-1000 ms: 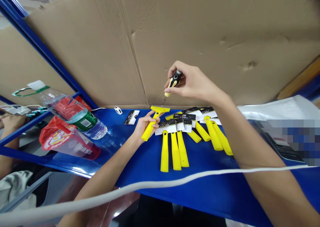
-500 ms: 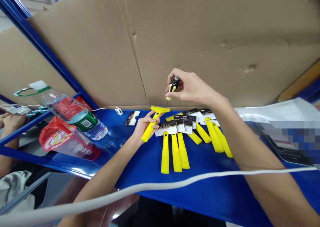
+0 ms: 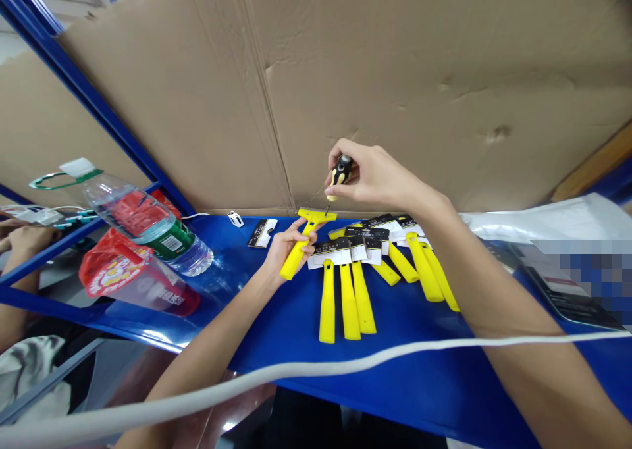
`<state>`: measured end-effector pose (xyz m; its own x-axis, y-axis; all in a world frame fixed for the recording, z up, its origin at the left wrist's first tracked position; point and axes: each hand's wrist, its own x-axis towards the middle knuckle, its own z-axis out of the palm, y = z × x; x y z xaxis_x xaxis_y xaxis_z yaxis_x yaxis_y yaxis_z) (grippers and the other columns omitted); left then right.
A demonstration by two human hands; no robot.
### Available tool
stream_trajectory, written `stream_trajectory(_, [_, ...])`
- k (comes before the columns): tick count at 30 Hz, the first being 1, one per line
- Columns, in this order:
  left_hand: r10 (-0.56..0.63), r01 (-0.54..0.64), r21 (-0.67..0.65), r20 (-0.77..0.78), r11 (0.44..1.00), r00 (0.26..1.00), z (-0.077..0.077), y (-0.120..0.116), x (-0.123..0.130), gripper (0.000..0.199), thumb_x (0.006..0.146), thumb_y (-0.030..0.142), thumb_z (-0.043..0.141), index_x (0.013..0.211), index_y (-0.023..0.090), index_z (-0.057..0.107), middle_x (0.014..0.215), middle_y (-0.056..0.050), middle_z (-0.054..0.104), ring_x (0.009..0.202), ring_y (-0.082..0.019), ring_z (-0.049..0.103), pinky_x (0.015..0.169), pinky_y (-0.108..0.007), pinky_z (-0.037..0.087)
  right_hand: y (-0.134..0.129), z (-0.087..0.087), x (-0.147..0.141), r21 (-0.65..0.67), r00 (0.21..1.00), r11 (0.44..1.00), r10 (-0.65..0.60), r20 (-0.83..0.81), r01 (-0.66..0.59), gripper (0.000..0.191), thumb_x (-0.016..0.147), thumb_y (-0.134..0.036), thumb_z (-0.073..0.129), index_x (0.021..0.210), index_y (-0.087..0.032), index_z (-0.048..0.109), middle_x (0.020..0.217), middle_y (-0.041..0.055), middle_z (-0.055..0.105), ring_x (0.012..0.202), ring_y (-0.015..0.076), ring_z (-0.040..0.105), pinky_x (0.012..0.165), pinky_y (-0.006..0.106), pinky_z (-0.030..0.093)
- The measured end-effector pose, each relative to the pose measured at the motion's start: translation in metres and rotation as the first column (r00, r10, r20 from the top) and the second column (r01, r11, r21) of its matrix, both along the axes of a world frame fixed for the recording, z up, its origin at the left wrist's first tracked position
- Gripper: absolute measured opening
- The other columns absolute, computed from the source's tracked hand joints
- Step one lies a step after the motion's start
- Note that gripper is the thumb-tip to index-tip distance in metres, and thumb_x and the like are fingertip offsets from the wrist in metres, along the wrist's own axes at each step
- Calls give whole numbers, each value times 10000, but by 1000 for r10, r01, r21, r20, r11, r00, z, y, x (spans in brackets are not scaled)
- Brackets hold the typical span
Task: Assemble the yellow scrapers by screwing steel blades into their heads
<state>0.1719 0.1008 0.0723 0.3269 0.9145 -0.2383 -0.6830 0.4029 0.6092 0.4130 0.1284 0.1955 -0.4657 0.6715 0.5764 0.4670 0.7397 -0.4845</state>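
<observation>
Near the back of the blue table, my left hand is closed around a yellow scraper, its wide head up and its handle slanting down to the left. Above and to the right, my right hand grips a small black and cream screwdriver, whose tip points down at the right end of the scraper head. Whether the tip touches a screw is too small to tell. Several yellow handles with black and white cards lie to the right. A single card lies left of the scraper.
At the left stand a water bottle and a red-topped plastic cup. A white cable crosses the foreground. Cardboard rises behind the table. At the far left, another person's hands show beyond the blue frame.
The screwdriver and my right hand have shifted slightly down and left, with the tip closer to the scraper head. My left hand's hold is unchanged.
</observation>
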Motion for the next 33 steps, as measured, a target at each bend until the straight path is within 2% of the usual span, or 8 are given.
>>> stream_trajectory(7, [0,0,-22,30,1000,1000,4,0,1,861,704,-126,550,1481,244,555,1438,-167,693,723,-78,689,489,-131,458,-2,0,-1,-7,1000,1000,-5,-13,5,351,858,-200,857,1053,-278,575,971,12,830,855,263,762,774,438,580])
stream_trajectory(13, [-8,11,-33,102,999,995,6,-2,-2,749,749,-124,528,1409,225,574,1414,-167,693,741,-66,698,495,-114,484,-2,1,-1,29,998,998,-50,-23,50,364,856,-199,895,1051,-276,598,950,10,813,819,254,729,761,446,580])
stream_trajectory(22, [-3,5,-21,85,1000,996,9,-3,-2,742,737,-118,534,1391,230,570,1479,-165,682,735,-55,694,496,-105,473,1,-1,-3,42,987,990,-133,-95,137,407,832,-284,977,1041,-272,628,872,3,751,764,241,686,741,438,561])
stream_trajectory(29, [-5,7,-21,89,1000,996,8,-2,-3,733,726,-120,557,1369,232,572,1513,-174,675,747,-59,694,509,-113,463,1,3,0,-14,981,983,-181,-74,181,458,849,-428,966,1178,-294,678,970,41,758,903,308,712,832,496,598])
stream_trajectory(33, [-6,7,-14,65,1000,998,8,-2,-3,780,708,-108,568,1400,250,585,1552,-165,656,747,-58,686,512,-118,446,1,3,0,-15,981,983,-186,-53,186,458,850,-439,968,1186,-301,688,952,36,752,929,316,710,846,496,590])
